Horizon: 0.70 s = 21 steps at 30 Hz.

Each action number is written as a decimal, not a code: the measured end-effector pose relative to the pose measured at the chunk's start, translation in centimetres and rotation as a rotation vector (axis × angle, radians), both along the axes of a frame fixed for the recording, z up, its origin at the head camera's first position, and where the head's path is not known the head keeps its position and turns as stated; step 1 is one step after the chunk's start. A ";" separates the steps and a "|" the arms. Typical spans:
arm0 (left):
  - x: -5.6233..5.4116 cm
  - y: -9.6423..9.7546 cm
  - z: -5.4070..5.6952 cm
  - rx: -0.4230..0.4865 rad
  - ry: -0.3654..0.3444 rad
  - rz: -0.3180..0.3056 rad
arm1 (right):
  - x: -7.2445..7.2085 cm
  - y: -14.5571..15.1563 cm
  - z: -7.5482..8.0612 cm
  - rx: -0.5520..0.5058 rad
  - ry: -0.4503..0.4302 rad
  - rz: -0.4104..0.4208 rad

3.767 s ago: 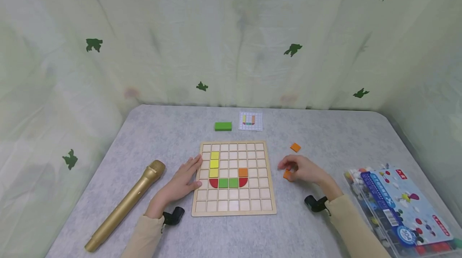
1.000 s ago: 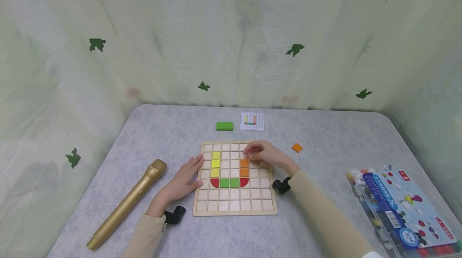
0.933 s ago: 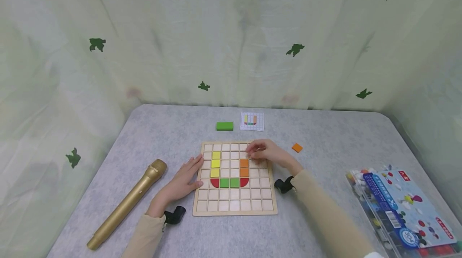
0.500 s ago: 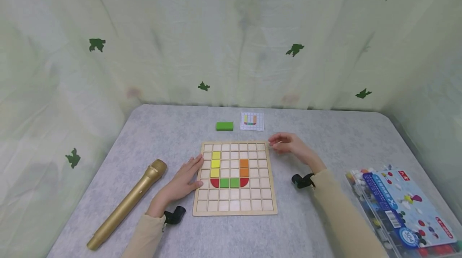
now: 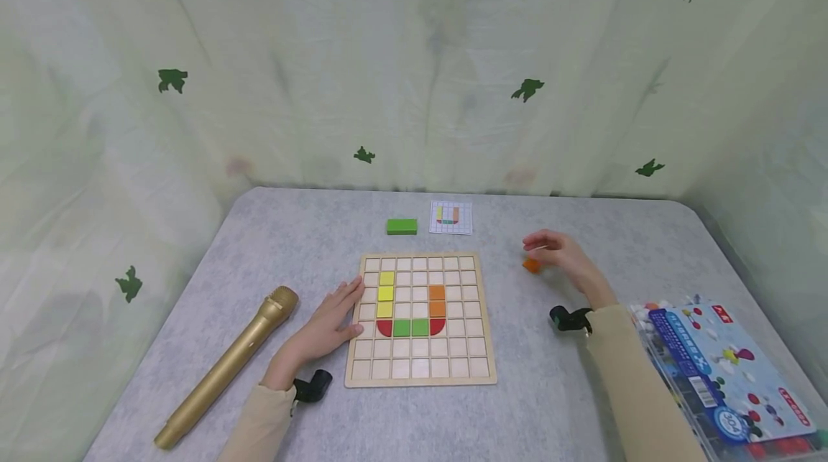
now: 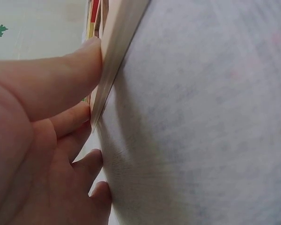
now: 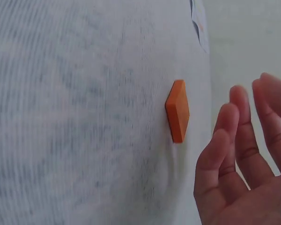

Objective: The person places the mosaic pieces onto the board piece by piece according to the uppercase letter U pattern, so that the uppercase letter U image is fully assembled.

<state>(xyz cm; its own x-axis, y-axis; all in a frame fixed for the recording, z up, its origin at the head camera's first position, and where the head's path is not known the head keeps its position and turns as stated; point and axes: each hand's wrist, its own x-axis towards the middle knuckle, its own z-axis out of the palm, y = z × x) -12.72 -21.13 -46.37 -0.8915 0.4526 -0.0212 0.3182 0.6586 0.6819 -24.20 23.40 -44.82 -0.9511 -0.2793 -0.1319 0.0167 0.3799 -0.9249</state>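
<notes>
A wooden grid board (image 5: 420,380) lies on the table, bearing a U of yellow, red, green and orange tiles. My left hand (image 5: 328,320) rests along the board's left edge; in the left wrist view its thumb (image 6: 84,65) touches the wooden side. Right of the board, my right hand (image 5: 564,259) hovers close over a loose orange square tile (image 5: 531,266). In the right wrist view that tile (image 7: 178,112) lies on the tabletop, apart from the loosely bent fingers (image 7: 246,136), and nothing is between them.
Behind the board are a green block (image 5: 402,226) and a small pattern card (image 5: 451,218) showing a coloured U. A gold microphone (image 5: 226,368) lies at the left. The plastic case with a blue cover (image 5: 731,372) stands at the right, beneath the right forearm's outer side.
A second orange tile now sits on the board above the red corner. My right hand has left the board and moved right to the loose orange tile. My left hand stays put.
</notes>
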 end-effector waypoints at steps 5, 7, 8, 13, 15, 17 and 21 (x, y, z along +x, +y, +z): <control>-0.1 -0.1 -0.2 0.002 -0.001 -0.003 | 0.0 0.6 -0.2 0.069 -0.024 -0.030; -0.1 0.0 -0.2 0.003 -0.010 0.000 | 0.0 0.6 -0.3 0.089 -0.027 -0.037; -0.1 0.0 -0.3 0.004 -0.012 0.001 | 0.1 0.5 -0.4 0.102 -0.026 -0.040; -0.2 -0.1 -0.4 0.002 -0.008 0.000 | -0.2 0.2 -0.9 0.199 -0.008 -0.046; -0.2 -0.1 -0.4 0.001 -0.007 0.001 | -0.2 -0.1 -0.9 0.234 0.001 -0.044; -0.2 -0.1 -0.4 0.000 -0.008 0.002 | -0.2 -0.4 -0.9 0.266 0.018 -0.044; -0.2 -0.1 -0.4 -0.001 -0.010 0.005 | -0.2 -0.9 -0.9 0.298 0.050 -0.037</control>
